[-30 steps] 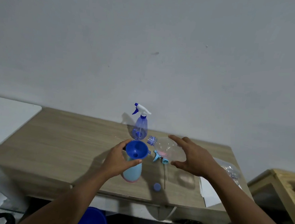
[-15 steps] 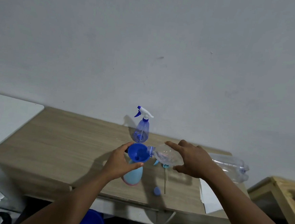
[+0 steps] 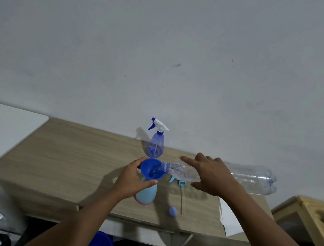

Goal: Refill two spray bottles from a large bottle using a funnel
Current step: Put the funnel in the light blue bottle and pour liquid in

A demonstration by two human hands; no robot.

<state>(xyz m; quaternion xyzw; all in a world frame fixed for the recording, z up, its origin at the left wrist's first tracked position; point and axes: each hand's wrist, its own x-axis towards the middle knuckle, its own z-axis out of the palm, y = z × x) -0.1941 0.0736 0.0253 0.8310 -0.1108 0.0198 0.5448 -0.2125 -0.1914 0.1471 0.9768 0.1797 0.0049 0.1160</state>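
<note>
- The left hand (image 3: 131, 180) comes in from the lower left with the forearm rising toward the middle of the wooden table (image 3: 67, 154). Its fingers curl round the far side of the blue funnel (image 3: 151, 171) and the thumb crosses the near side just under the rim, so it grips the funnel.
- The funnel sits upright in the neck of the light blue spray bottle (image 3: 146, 196), which stands near the table's front edge with its spray head off.
- The right hand (image 3: 211, 177) reaches in from the lower right, palm down, over the shoulder of the large clear bottle (image 3: 249, 180). The thumb is tucked along the near side, the index finger points straight left along the top, and the other fingers wrap the far side, so the hand holds the bottle up.
- The large clear bottle lies almost level above the table, base to the right, with its mouth resting over the funnel's right rim. Liquid shows in its neck and in the funnel's bowl.
- A detached light blue spray head (image 3: 179, 182) lies on the table under the bottle, its dip tube (image 3: 181, 200) pointing toward the front edge. A small blue cap (image 3: 172, 211) lies beside the tube's end.
- A translucent blue spray bottle (image 3: 155, 147) with a white trigger head stands just behind the funnel, near the wall.
- A white sheet of paper (image 3: 229, 219) lies on the table's right end.
</note>
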